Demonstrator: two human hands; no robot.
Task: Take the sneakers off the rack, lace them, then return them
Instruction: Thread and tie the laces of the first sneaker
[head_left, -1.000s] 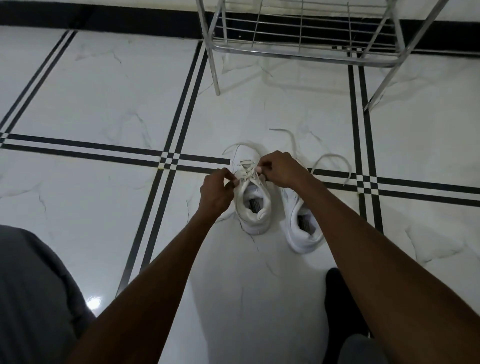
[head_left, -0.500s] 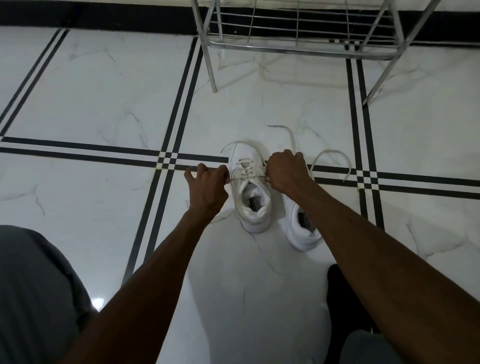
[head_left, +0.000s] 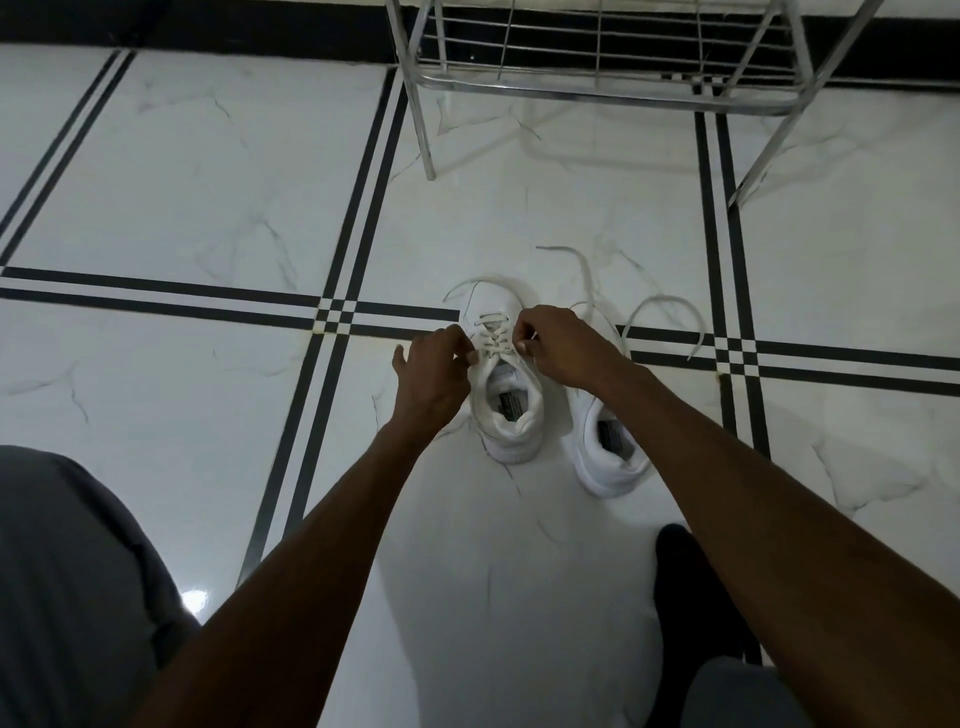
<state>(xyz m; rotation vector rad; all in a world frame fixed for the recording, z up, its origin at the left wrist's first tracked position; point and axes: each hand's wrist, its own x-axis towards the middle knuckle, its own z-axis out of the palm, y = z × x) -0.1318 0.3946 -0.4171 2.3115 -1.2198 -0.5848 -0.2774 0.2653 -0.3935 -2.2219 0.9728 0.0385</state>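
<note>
Left hand (head_left: 431, 371): I'm pinching the lace (head_left: 493, 340) beside the sneaker (head_left: 501, 389).
Right hand (head_left: 558, 343): I'm gripping the lace's other end, fingers curled.

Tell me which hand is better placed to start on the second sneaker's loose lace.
Right. The right hand sits beside the right sneaker, whose loose lace trails just beyond it; the left hand is across the left sneaker.

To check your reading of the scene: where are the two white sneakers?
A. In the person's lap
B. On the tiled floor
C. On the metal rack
B: both sneakers, left and right, stand on the floor before the rack.
</note>
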